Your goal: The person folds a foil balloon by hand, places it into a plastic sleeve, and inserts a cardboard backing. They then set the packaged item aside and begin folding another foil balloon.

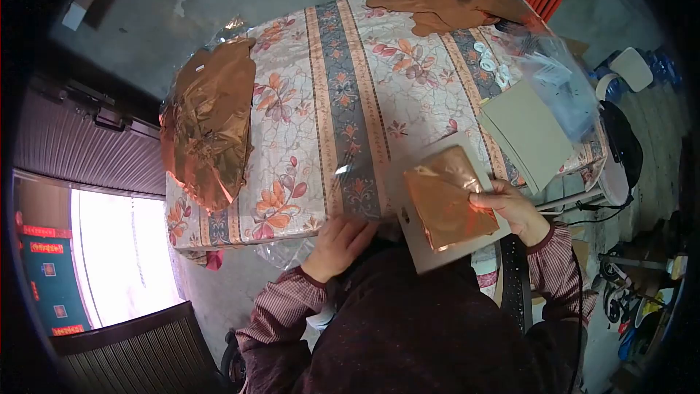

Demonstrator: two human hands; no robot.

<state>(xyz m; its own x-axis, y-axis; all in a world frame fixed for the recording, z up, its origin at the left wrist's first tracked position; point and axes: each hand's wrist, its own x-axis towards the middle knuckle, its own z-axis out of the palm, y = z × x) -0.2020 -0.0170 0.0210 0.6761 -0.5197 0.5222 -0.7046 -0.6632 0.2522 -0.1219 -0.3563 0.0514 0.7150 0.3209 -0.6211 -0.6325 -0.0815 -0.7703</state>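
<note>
My right hand (516, 209) grips a grey card (417, 252) with a folded copper-coloured foil sheet (446, 201) lying on it, thumb on top of the foil. The card is tilted above the table's near edge, and a small slot shows near its left side. My left hand (340, 245) is at the near table edge, left of the card, its fingers curled. A clear plastic bag (359, 193) with glints seems to run from these fingers over the tablecloth; its outline is hard to see.
The table has a floral cloth (281, 146). Crumpled copper foil (208, 124) lies at the left, brown sheets (459, 4) at the far right. Grey cards (529, 135), clear plastic bags (565, 95) and white bundles (492, 66) sit at right. A chair (138, 346) stands at lower left.
</note>
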